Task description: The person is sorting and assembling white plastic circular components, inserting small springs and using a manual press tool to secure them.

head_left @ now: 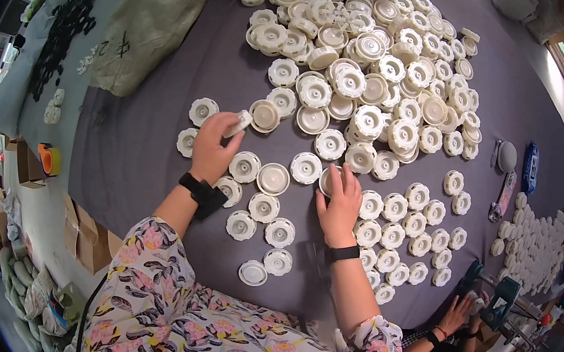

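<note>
Pinched in my left hand is a white round plastic part, tipped on its edge above the grey cloth. A cream-faced disc lies just to its right. My right hand reaches onto another round part, its fingers curled over it and hiding much of it. Between my hands lie several loose parts, such as a cream-faced one and a white one with a notched rim. Wristbands sit on both my wrists.
A large heap of the same parts covers the table's far side. Rows of them lie right of my right arm. A beige sack rests at the far left. At lower right a co-worker's hand is beside a green clamp-like tool.
</note>
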`<state>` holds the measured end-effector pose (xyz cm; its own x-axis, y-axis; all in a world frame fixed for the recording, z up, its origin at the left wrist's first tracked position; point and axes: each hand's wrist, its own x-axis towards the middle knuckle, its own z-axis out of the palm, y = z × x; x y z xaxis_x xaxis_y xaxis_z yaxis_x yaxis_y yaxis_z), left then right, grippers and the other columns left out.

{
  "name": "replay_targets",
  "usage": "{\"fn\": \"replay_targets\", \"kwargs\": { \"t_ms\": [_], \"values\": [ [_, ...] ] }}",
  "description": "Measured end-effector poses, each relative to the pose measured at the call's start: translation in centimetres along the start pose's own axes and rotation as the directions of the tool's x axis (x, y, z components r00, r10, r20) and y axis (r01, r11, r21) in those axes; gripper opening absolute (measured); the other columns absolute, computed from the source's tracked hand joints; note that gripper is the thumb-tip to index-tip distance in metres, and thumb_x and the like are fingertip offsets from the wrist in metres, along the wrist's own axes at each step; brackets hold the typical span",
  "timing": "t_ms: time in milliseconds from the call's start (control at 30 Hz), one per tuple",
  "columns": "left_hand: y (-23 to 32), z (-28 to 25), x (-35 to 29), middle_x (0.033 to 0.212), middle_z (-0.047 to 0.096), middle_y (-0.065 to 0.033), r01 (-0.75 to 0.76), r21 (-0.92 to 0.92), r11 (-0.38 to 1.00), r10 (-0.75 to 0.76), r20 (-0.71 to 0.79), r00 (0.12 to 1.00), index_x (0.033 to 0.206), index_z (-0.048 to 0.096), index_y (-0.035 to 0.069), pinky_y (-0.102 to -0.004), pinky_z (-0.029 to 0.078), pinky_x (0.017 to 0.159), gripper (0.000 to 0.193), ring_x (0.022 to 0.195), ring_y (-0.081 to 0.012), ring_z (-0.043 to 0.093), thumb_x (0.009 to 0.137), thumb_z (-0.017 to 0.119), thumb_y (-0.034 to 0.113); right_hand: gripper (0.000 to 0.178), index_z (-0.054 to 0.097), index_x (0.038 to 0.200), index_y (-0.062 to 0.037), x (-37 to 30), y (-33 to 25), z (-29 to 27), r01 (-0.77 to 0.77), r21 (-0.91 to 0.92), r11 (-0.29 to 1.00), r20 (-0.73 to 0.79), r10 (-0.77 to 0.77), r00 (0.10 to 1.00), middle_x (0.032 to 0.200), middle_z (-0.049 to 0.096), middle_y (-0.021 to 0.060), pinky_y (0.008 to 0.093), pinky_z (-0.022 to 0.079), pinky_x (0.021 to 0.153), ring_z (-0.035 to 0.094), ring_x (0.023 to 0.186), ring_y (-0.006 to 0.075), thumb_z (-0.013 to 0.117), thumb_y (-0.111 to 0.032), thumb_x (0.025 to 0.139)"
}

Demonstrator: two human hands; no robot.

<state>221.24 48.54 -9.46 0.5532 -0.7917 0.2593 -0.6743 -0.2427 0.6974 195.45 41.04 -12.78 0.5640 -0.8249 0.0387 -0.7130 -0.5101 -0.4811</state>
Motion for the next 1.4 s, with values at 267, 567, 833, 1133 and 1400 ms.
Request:
{"fn": "replay_targets", "kwargs": {
  "t_ms": [267,567,833,1133,1400],
  "values": [
    [0.3,0.0,1.8,0.118,0.053,-0.0129,-0.225,0.118,0.967,0.181,0.298,0.937,0.112,0.055,0.007,-0.0412,0.039,0.095,0.043,0.11,-0.0312,0.049,0.072,0.068,0.019,0.061,0.048,0.127,-0.0131,-0.7,-0.7,-0.9,-0.031,-0.082,0.996,0.005,0.031,1.0,0.134,0.041,0.013,0.0485,0.031,0.099,0.036,0.123,0.0344,0.068,-0.018,0.069],
    [-0.3,2.7,2.4,0.122,0.048,-0.0191,-0.354,0.233,0.906,0.189,0.524,0.831,0.123,0.048,0.007,-0.0409,0.039,0.091,0.068,0.11,-0.0363,0.047,0.059,0.072,0.007,0.052,0.051,0.117,-0.0075,2.0,-3.5,2.4,0.132,0.001,0.991,-0.049,-0.132,0.99,0.121,0.047,0.0149,0.0474,0.034,0.095,0.045,0.11,0.0316,0.064,-0.009,0.066],
    [0.8,3.3,1.6,0.116,0.046,-0.0158,-0.375,0.096,0.922,0.232,0.638,0.734,0.126,0.046,0.011,-0.0413,0.039,0.091,0.072,0.108,-0.0341,0.047,0.059,0.072,0.01,0.063,0.052,0.117,-0.0094,1.9,-3.9,1.5,-0.085,-0.096,0.992,-0.074,0.078,0.994,0.098,0.048,0.0114,0.0394,0.035,0.085,0.046,0.093,0.0272,0.073,-0.018,0.057],
    [0.0,3.6,1.2,0.109,0.049,-0.0006,0.651,-0.575,0.496,0.013,0.754,0.657,0.122,0.047,0.009,-0.0243,0.046,0.08,0.056,0.1,-0.0103,0.051,0.071,0.067,0.002,0.068,0.049,0.124,-0.0142,0.8,-4.1,0.3,-0.179,-0.16,0.971,0.035,0.186,0.982,0.109,0.051,0.0108,0.0438,0.036,0.087,0.049,0.101,0.028,0.075,-0.026,0.062],
    [-1.3,2.2,2.5,0.11,0.057,-0.0111,-0.478,-0.125,0.87,0.449,0.603,0.659,0.11,0.055,0.006,-0.0411,0.039,0.091,0.04,0.108,-0.0293,0.05,0.073,0.065,0.017,0.068,0.049,0.124,-0.012,0.8,-3.3,-0.2,-0.092,-0.225,0.97,0.0,0.094,0.996,0.117,0.051,0.0079,0.0424,0.033,0.091,0.044,0.112,0.0266,0.076,-0.026,0.063]
  ]
}}
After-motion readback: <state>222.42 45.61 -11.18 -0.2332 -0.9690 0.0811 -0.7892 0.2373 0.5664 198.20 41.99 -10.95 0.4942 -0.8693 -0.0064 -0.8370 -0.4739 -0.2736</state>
